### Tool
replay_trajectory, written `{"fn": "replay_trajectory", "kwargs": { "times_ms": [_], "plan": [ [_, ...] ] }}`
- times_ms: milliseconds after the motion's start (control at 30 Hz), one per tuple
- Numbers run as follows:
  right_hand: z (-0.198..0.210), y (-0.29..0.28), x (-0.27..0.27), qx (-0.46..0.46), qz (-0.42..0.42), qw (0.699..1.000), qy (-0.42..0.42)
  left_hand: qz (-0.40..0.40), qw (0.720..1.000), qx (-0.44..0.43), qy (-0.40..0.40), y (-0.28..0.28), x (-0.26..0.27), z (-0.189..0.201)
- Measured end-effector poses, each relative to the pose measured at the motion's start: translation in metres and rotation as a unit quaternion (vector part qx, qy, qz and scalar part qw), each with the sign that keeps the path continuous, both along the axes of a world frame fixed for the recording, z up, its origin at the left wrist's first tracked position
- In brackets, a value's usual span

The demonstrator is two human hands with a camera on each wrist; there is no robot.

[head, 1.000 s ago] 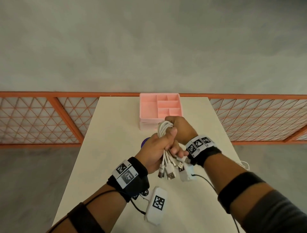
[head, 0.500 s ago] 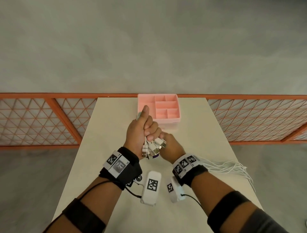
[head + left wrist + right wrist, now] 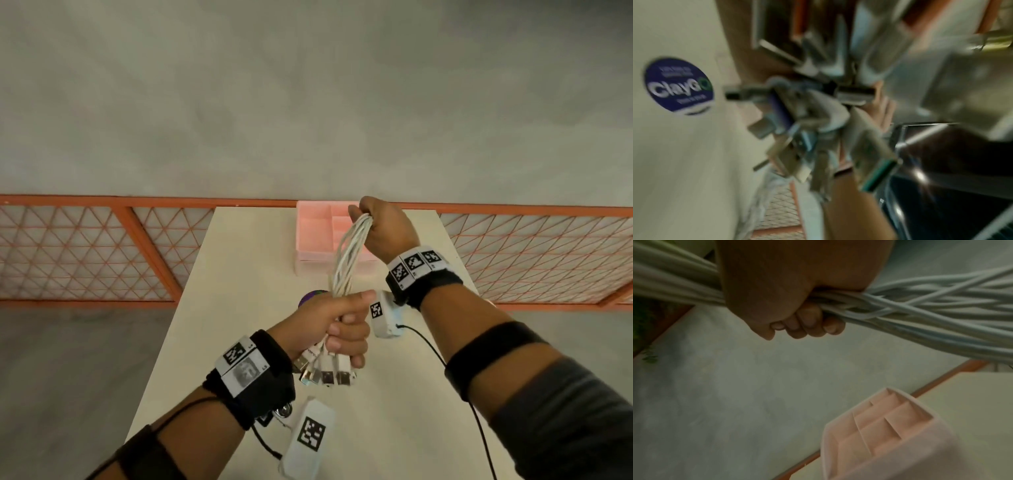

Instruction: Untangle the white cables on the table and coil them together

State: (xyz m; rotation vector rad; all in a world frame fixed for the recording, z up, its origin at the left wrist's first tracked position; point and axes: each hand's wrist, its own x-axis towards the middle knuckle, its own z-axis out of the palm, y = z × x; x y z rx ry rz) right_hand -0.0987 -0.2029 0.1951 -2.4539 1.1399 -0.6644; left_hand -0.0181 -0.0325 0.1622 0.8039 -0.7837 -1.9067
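A bundle of several white cables [image 3: 348,255] runs taut between my two hands above the cream table [image 3: 219,308]. My left hand [image 3: 337,323] grips the bundle near its plug ends, with its thumb lying across the strands. Several USB plugs [image 3: 325,375] hang below that fist and show blurred in the left wrist view as USB plugs [image 3: 854,94]. My right hand [image 3: 378,224] is raised over the far end of the table and grips the bundle's upper part. In the right wrist view its fingers [image 3: 812,324] curl round the white cables [image 3: 920,311].
A pink compartment box [image 3: 313,240] stands at the table's far edge, also seen as the pink box [image 3: 885,438] below my right hand. A round purple sticker [image 3: 679,86] lies on the table near my left hand. An orange lattice railing [image 3: 85,253] runs behind the table.
My right hand has swung up from below my left hand to the far side over the pink box, drawing the cables taut. My left hand has come nearer, plugs hanging down.
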Motion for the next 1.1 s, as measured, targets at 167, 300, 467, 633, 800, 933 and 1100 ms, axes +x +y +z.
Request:
{"fn": "replay_trajectory", "kwargs": {
  "times_ms": [167, 300, 467, 633, 800, 933, 1100],
  "plan": [
    [-0.046, 0.037, 0.006, 0.208, 0.055, 0.976, -0.045, 0.108, 0.985, -0.131, 0.031, -0.009, 0.016, 0.038],
    [-0.069, 0.083, 0.016, 0.295, 0.088, 0.947, -0.088, 0.277, 0.945, -0.154, -0.085, -0.021, 0.03, 0.044],
    [-0.098, 0.128, 0.028, 0.287, 0.121, 0.95, -0.014, 0.43, 0.893, -0.106, -0.081, -0.034, 0.043, 0.031],
    [-0.105, 0.122, 0.012, 0.225, 0.179, 0.954, 0.083, 0.499, 0.837, -0.143, -0.172, -0.034, 0.055, -0.009],
    [-0.095, 0.114, -0.004, 0.157, 0.218, 0.945, 0.188, 0.527, 0.811, -0.14, -0.213, -0.029, 0.064, -0.031],
    [-0.085, 0.116, -0.011, 0.125, 0.245, 0.929, 0.247, 0.49, 0.812, -0.15, -0.279, -0.031, 0.061, -0.055],
    [-0.081, 0.117, -0.027, 0.12, 0.249, 0.929, 0.247, 0.465, 0.812, -0.159, -0.315, -0.034, 0.059, -0.062]
  ]
}}
